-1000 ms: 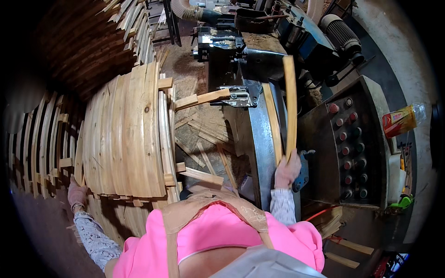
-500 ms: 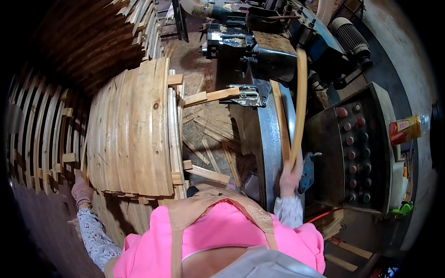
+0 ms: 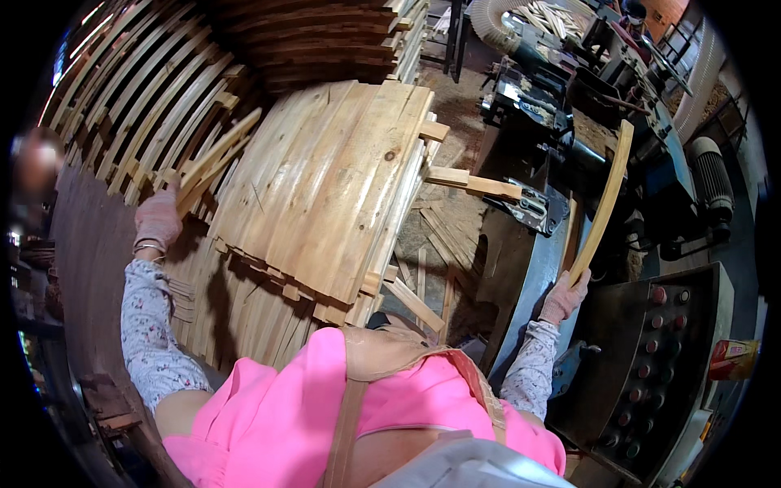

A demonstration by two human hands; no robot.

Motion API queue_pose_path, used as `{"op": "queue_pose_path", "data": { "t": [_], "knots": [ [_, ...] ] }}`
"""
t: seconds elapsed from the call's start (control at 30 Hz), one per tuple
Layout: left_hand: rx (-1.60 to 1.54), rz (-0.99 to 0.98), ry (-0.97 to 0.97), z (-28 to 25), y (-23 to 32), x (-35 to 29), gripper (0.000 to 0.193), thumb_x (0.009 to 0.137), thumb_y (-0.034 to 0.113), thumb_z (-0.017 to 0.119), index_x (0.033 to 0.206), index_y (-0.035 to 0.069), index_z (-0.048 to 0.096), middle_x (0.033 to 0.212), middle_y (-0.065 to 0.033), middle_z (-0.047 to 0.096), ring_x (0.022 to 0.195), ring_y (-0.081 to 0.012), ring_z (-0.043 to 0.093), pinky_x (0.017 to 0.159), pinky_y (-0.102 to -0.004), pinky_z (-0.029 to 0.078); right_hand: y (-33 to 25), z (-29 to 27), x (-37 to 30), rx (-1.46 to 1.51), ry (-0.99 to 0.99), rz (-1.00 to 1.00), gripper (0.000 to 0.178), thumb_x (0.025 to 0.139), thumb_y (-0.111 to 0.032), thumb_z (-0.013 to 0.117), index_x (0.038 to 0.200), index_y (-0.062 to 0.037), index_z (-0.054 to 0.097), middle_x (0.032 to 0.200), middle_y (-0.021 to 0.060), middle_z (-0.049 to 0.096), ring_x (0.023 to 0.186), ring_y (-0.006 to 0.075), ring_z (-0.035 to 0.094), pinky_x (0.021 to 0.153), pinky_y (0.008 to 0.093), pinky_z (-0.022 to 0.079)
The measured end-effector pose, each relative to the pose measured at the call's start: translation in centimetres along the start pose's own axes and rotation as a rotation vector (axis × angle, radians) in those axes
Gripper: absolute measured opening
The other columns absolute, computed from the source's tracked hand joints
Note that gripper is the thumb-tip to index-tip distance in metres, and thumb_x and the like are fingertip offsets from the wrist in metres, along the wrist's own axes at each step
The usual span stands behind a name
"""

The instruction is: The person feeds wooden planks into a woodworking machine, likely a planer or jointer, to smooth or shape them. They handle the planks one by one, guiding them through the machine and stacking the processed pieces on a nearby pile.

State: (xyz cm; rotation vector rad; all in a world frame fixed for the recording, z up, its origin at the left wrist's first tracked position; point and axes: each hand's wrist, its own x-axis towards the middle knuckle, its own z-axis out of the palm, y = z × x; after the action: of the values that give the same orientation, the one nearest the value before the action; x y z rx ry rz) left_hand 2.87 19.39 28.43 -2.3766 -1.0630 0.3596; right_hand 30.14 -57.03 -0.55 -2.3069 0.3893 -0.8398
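My right hand (image 3: 565, 298), in a pale pink knit glove, is closed round the lower end of a long wooden strip (image 3: 608, 199). That strip stands up at a slant over the metal machine bed (image 3: 521, 285). On the left, my gloved left hand (image 3: 159, 218) grips the near ends of a couple of wooden strips (image 3: 218, 154), which point away to the right. They lie between the slatted rack of wood and a stack of wide, close-set boards (image 3: 325, 179). My left fingers are partly hidden by the hand itself.
Curved strips are stacked in layers (image 3: 154, 89) at the far left. A control box (image 3: 651, 366) with several buttons stands at the right. A clamp (image 3: 533, 207) sits on the machine, a short wood piece (image 3: 488, 187) reaching it. Offcuts (image 3: 443, 240) litter the floor.
The view has turned left, shifting the scene to the right. My left hand now has strips raised out beside the stack. My right hand still holds its strip, now tilted more to the right.
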Motion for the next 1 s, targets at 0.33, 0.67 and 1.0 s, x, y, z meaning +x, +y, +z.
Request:
{"op": "queue_pose_path", "data": {
  "t": [0.33, 0.67, 1.0],
  "knots": [
    [-1.368, 0.047, 0.051, 3.7, 1.3, -5.3, 0.085, 0.082, 0.004, 0.076, 0.16, 0.007, 0.045, 0.128, -0.0132, 0.069, 0.101, -0.0196, 0.068, 0.085, -0.0338, 0.06, 2.2, -13.5, -15.7, -0.164, -0.272, 0.039, 0.046, 0.097, -0.015, 0.07, 0.139, 0.0038, 0.065, 0.134, 0.0258, 0.067, 0.127, 0.0434, 0.061, 0.113, 0.0476, 0.045],
    [-1.314, -0.148, -0.278, 8.3, 10.7, -5.0, 0.064, 0.083, 0.037, 0.083, 0.129, -0.005, 0.069, 0.106, -0.0206, 0.078, 0.097, -0.0335, 0.074, 0.091, -0.0417, 0.056, 3.3, -15.4, -16.9, -0.635, -0.323, -0.101, 0.036, 0.101, -0.027, 0.068, 0.132, -0.0101, 0.07, 0.131, 0.019, 0.07, 0.121, 0.0398, 0.064, 0.105, 0.0501, 0.049],
    [-1.193, -0.156, -0.184, 7.8, 7.3, -10.4, 0.066, 0.08, 0.02, 0.078, 0.141, 0.001, 0.058, 0.123, -0.0237, 0.069, 0.097, -0.03, 0.072, 0.085, -0.041, 0.059, 4.5, 0.9, -1.0, -0.454, -0.253, -0.209, 0.022, 0.099, -0.022, 0.063, 0.111, -0.0076, 0.076, 0.105, 0.0204, 0.073, 0.101, 0.0433, 0.068, 0.089, 0.0529, 0.053]
  ]
}}
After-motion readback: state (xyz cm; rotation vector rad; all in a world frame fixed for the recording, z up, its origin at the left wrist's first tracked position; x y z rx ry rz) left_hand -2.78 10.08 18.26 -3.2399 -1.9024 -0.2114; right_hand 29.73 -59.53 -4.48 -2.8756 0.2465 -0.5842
